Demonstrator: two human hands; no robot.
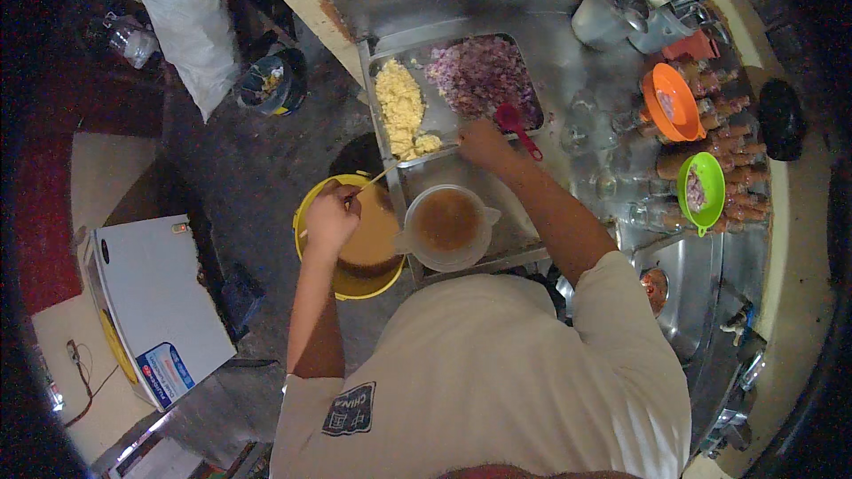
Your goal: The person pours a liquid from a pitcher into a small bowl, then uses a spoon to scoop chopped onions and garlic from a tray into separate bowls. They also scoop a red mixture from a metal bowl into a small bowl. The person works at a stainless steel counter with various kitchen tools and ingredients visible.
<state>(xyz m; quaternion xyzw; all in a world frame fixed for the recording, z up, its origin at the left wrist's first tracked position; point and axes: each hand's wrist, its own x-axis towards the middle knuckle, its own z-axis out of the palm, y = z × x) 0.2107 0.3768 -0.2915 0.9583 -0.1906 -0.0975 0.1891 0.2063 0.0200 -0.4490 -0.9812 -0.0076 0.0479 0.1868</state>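
My left hand [331, 214] is closed around a thin pale stick [381, 178]. It hangs over a yellow-rimmed bucket [297, 207] of light brown liquid [373, 233]. The stick slants up towards the corner of a metal tray [436, 128]. My right hand [484, 144] is at the tray's near edge; its fingers are hidden from above. A crumbly yellow food [399, 106] and chopped purple onion [482, 73] lie in the tray. Next to my right hand, a pink measuring scoop [511, 120] rests on the onion. Nearer my body stands a translucent pitcher [447, 226] of brown liquid.
Orange [669, 103] and green [701, 189] funnels lie over several glass bottles on the right. A steel sink [692, 306] is at lower right. On the left are a white sack [193, 26], a waste bucket [273, 83] and a white appliance [160, 306].
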